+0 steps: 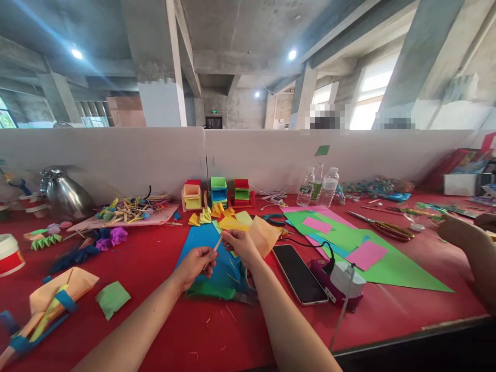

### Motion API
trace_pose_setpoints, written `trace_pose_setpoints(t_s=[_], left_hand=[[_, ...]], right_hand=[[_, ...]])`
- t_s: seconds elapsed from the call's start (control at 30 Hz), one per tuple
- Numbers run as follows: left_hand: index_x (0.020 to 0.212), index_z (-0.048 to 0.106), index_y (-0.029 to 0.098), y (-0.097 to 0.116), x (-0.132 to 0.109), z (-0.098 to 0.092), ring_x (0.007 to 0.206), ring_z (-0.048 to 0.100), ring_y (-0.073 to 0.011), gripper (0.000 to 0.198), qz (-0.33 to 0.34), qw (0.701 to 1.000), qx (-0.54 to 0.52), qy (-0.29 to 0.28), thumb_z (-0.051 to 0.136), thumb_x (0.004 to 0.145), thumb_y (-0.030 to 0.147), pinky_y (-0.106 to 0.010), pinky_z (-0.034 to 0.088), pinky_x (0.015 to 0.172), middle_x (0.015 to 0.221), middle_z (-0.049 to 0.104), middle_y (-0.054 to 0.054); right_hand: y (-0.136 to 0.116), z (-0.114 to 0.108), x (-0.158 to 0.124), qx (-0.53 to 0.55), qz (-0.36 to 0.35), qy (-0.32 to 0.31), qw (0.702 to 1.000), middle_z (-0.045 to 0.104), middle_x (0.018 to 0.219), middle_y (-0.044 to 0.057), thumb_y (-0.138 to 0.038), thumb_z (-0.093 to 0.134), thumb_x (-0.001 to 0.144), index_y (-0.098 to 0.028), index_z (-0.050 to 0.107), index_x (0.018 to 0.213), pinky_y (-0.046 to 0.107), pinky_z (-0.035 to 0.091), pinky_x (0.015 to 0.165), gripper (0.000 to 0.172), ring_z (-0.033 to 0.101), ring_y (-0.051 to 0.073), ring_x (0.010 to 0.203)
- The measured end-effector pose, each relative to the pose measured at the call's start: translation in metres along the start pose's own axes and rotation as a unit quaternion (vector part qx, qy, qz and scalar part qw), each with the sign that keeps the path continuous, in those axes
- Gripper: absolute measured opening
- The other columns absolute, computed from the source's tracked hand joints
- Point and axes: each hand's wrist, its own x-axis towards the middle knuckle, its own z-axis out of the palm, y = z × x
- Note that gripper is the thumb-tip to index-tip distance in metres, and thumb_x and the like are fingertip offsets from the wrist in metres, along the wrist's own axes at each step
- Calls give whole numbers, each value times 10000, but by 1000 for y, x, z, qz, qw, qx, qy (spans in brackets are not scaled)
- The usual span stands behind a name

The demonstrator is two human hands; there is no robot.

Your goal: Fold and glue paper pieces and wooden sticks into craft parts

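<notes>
My left hand (196,264) pinches a thin wooden stick (217,244) that points up to the right. My right hand (241,245) grips the lower corner of an orange sheet of paper (264,235), and the stick's tip meets that corner. Both hands hover over a blue sheet (203,240) and a green scrap (211,290) on the red table (186,330).
A phone (299,273) and a purple device with a white plug (341,281) lie right of my hands. Green and pink sheets (372,256), scissors (383,227), bottles (318,187), folded paper boxes (219,192), a metal kettle (64,192). Another person's arm (470,248) reaches in at right.
</notes>
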Motion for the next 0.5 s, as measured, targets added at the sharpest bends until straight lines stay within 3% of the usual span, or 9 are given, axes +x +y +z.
trace_pose_setpoints(t_s=[0.17,0.37,0.5], left_hand=[[750,585,130,-2,1,-1,357,416,-47,391,20,1000,19,4,678,632,491,-179,326,361,527,511,55],[808,612,127,0,0,-7,338,302,-23,392,-1,1000,1,-17,572,715,506,-164,223,353,505,388,84],[752,595,134,-4,6,-9,349,306,-22,379,23,1000,12,12,608,681,506,-168,219,348,551,462,60]], right_hand=[[-1,0,-3,45,12,-17,999,586,559,-21,-470,731,543,-141,630,681,215,412,520,371,504,76,497],[0,0,-3,74,16,-25,997,651,685,4,-411,737,561,-150,684,813,233,459,587,367,561,87,567],[4,4,-1,66,3,-17,998,646,662,-4,-374,738,564,-142,690,817,240,461,597,347,565,94,581]])
